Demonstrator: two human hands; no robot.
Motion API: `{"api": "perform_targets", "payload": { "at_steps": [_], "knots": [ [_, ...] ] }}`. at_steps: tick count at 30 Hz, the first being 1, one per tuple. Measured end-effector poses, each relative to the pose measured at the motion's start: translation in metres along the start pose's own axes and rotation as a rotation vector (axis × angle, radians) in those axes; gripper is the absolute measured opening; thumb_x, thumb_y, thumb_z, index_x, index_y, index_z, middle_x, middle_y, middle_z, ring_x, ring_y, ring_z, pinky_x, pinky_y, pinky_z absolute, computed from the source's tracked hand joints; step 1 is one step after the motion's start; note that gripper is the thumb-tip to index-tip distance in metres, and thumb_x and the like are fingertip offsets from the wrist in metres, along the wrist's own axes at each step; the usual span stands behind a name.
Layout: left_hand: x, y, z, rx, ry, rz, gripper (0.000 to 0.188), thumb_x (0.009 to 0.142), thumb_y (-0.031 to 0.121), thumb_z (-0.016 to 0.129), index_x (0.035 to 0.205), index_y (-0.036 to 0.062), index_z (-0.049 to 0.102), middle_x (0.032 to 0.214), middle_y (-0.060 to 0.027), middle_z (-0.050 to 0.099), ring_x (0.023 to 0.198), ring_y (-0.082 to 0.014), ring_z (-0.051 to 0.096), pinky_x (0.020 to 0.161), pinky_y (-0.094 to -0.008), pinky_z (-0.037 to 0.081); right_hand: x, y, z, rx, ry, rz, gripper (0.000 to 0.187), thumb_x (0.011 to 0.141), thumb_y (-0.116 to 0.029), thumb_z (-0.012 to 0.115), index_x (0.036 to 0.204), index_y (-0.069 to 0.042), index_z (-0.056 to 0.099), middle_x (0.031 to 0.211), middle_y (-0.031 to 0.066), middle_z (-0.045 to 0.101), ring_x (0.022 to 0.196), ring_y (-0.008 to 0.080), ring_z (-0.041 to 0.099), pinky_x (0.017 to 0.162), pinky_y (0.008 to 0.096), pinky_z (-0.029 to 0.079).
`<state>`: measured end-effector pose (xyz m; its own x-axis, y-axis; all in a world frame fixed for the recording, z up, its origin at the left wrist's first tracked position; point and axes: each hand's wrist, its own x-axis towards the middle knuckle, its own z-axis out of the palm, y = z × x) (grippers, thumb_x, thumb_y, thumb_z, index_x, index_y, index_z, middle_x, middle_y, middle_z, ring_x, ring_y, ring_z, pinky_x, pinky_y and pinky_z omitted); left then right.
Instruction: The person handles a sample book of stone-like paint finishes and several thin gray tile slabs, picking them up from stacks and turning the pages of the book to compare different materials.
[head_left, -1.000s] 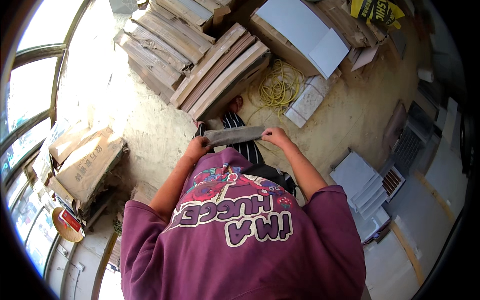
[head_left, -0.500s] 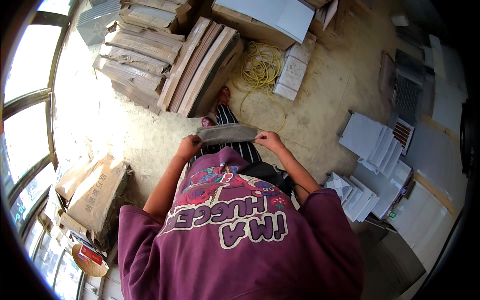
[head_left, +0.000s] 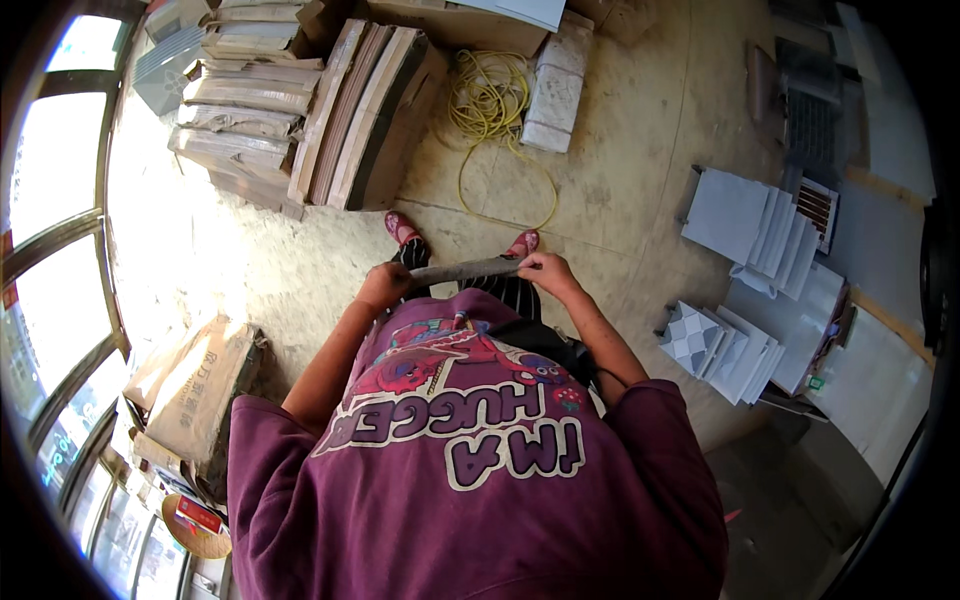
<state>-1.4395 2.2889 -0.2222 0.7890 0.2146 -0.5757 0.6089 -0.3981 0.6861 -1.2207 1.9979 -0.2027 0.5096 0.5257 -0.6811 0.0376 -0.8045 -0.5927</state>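
A grey strip that looks like folded cloth (head_left: 465,270) is stretched between my two hands in front of my waist. My left hand (head_left: 384,286) grips its left end with fingers closed. At the other end, my right hand (head_left: 548,274) pinches the corner between thumb and fingers. Seen nearly edge-on, the strip looks thin and slightly bowed. Beneath it are my black-and-white striped trousers (head_left: 508,292) and red shoes (head_left: 403,228).
Flat cardboard packages (head_left: 355,115) stand upright ahead, left of a coiled yellow hose or cable (head_left: 490,95) and a long white box (head_left: 556,85). Tile sample racks (head_left: 745,225) are at the right. A worn carton (head_left: 190,390) sits by the windows at left.
The grey cloth has tipped from showing its broad face to nearly edge-on, still held at both ends. My feet have moved apart, and the surroundings have shifted in view.
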Motion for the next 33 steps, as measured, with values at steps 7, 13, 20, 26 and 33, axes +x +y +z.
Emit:
{"api": "perform_targets", "payload": {
  "at_steps": [7, 13, 20, 26, 33],
  "knots": [
    [0.002, 0.068, 0.091, -0.007, 0.020, -0.046, 0.019, 0.073, 0.024, 0.063, 0.075, 0.0053, 0.066, 0.076, -0.0160, 0.064, 0.075, -0.0330, 0.062, 0.068, -0.0401, 0.050, -0.047, 0.100, -0.047, 0.043, -0.028, -0.045, 0.022, 0.069, -0.023, 0.071, 0.085, -0.007, 0.068, 0.078, 0.0070, 0.066, 0.074, 0.0161, 0.063, 0.069, 0.0284, 0.049],
    [0.027, 0.160, 0.194, 0.119, -0.149, 0.124, 0.019, 0.074, 0.023, 0.062, 0.076, 0.0047, 0.066, 0.078, -0.0174, 0.063, 0.077, -0.0342, 0.062, 0.070, -0.0408, 0.049, -0.093, 0.189, -0.109, 0.110, 0.122, -0.009, 0.021, 0.072, -0.018, 0.070, 0.086, -0.004, 0.066, 0.073, 0.0047, 0.065, 0.067, 0.0108, 0.061, 0.062, 0.0245, 0.048],
    [0.052, 0.232, 0.239, 0.097, -0.111, 0.237, 0.015, 0.075, 0.020, 0.059, 0.081, 0.0068, 0.066, 0.082, -0.0160, 0.062, 0.082, -0.0335, 0.061, 0.074, -0.0402, 0.048, -0.133, 0.233, -0.155, 0.368, 0.175, 0.097, 0.019, 0.077, -0.015, 0.068, 0.089, -0.001, 0.064, 0.072, 0.0019, 0.063, 0.063, 0.0070, 0.057, 0.058, 0.0218, 0.046],
    [0.074, 0.285, 0.239, 0.092, 0.048, 0.277, 0.014, 0.072, 0.015, 0.064, 0.082, 0.0059, 0.066, 0.082, -0.0141, 0.063, 0.079, -0.0304, 0.062, 0.073, -0.0370, 0.049, -0.139, 0.256, -0.183, 0.498, 0.240, 0.052, 0.020, 0.078, -0.014, 0.068, 0.091, 0.001, 0.063, 0.072, 0.0026, 0.063, 0.063, 0.0073, 0.057, 0.059, 0.0216, 0.045],
    [0.101, 0.324, 0.250, 0.043, 0.107, 0.240, 0.013, 0.072, 0.014, 0.065, 0.081, 0.0054, 0.066, 0.081, -0.0136, 0.064, 0.078, -0.0291, 0.062, 0.072, -0.0359, 0.049, -0.125, 0.271, -0.251, 0.397, 0.271, -0.047, 0.019, 0.076, -0.014, 0.069, 0.090, -0.001, 0.065, 0.071, 0.0024, 0.063, 0.064, 0.0075, 0.057, 0.059, 0.0223, 0.045]
  ]
}}
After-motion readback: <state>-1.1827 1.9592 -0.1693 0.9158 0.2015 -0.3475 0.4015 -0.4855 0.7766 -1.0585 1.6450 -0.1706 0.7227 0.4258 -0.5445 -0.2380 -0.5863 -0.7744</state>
